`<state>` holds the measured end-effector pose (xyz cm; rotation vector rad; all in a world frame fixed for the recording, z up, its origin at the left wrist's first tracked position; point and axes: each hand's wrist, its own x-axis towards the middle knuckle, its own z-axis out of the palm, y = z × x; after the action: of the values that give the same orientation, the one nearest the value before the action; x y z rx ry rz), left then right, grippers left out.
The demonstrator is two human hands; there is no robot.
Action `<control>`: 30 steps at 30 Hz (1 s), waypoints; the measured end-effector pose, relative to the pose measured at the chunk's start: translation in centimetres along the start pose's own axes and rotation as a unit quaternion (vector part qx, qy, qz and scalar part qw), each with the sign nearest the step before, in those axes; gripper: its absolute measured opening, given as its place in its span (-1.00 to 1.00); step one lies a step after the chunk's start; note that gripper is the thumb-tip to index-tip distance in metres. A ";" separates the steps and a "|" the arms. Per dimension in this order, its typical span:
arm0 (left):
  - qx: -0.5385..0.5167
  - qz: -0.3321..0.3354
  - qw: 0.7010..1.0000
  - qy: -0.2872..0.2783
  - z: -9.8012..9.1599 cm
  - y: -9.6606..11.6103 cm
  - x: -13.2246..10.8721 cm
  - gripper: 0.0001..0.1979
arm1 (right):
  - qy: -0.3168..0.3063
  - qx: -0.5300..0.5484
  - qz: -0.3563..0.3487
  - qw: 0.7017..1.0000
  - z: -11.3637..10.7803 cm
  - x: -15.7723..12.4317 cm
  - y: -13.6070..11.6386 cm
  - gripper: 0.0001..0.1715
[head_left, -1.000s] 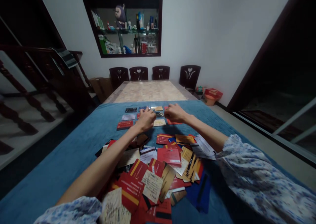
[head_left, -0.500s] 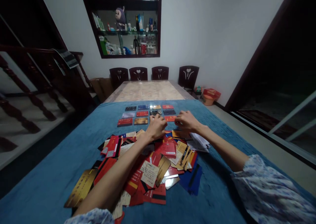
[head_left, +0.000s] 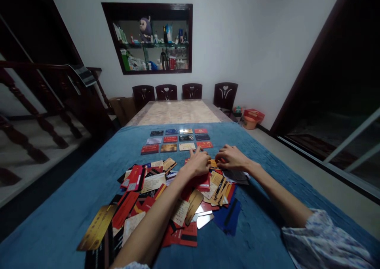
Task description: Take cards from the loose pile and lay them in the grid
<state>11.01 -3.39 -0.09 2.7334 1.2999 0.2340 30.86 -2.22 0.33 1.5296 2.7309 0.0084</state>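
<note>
A loose heap of cards [head_left: 166,199], red, gold, white and dark, lies on the blue cloth [head_left: 74,190] in front of me. Beyond it several cards sit in a neat grid of rows [head_left: 178,139]. My left hand [head_left: 198,164] rests on the far edge of the heap, fingers curled, index finger pointing toward the grid. My right hand [head_left: 231,158] is beside it, fingers bent over an orange card [head_left: 213,165] at the heap's far end. Whether either hand grips a card is not clear.
A bare marble tabletop [head_left: 178,111] extends past the cloth, with dark wooden chairs [head_left: 191,91] at its far end. A wall niche with shelves [head_left: 152,37] holds bottles and a plush toy. A wooden stair railing [head_left: 44,91] is left; red containers [head_left: 251,118] stand on the floor right.
Both hands pulled back from the grid of cards to the far edge of the heap. A cream card and a red card now lie uncovered in the grid's nearest row.
</note>
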 end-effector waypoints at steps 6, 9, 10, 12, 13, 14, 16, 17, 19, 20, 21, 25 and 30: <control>0.001 0.004 0.999 -0.044 -0.3 0.4 0.2 -0.81 | -0.012 0.012 -0.019 1.000 0.5 0.1 0.4 -0.70; 0.007 -0.003 0.999 -0.045 -0.6 0.4 0.0 -0.81 | -0.021 0.013 -0.019 1.000 0.4 0.4 0.1 -0.71; 0.009 -0.005 0.999 -0.043 -0.7 0.4 0.0 -0.81 | -0.022 0.014 -0.019 0.999 0.3 0.5 0.0 -0.71; 0.012 -0.009 0.999 -0.043 -0.8 0.3 0.0 -0.81 | -0.021 0.016 -0.021 0.999 0.3 0.7 -0.1 -0.72; 0.013 -0.011 0.999 -0.045 -0.8 0.3 0.0 -0.81 | -0.022 0.017 -0.024 0.999 0.3 0.8 -0.1 -0.72; 0.014 -0.012 0.999 -0.047 -0.8 0.2 0.1 -0.80 | -0.023 0.019 -0.027 0.999 0.3 0.9 0.0 -0.72; 0.017 -0.015 0.999 -0.049 -0.8 0.1 0.1 -0.79 | -0.024 0.021 -0.034 0.999 0.4 1.2 0.1 -0.72; 0.019 -0.016 0.999 -0.048 -0.9 0.1 0.1 -0.79 | -0.023 0.022 -0.036 0.999 0.5 1.4 0.1 -0.72; 0.024 -0.020 0.998 -0.048 -0.9 0.1 0.0 -0.79 | -0.020 0.027 -0.044 0.998 0.6 1.6 0.3 -0.72; 0.026 -0.023 0.998 -0.048 -0.9 0.1 0.0 -0.79 | -0.019 0.030 -0.049 0.998 0.6 1.7 0.4 -0.71; 0.029 -0.025 0.998 -0.048 -1.0 0.1 0.0 -0.78 | -0.019 0.034 -0.054 0.998 0.7 1.7 0.5 -0.70; 0.039 -0.029 0.998 -0.050 -1.0 0.2 -0.1 -0.74 | -0.022 0.051 -0.075 0.996 0.8 1.8 0.7 -0.69; 0.050 -0.024 0.996 -0.071 -1.1 0.4 0.0 -0.72 | -0.026 0.081 -0.089 0.992 0.7 1.7 1.0 -0.68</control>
<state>11.09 -3.60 1.02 2.7379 1.3700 -0.0300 30.82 -0.25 -0.42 1.2908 2.8763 -0.2580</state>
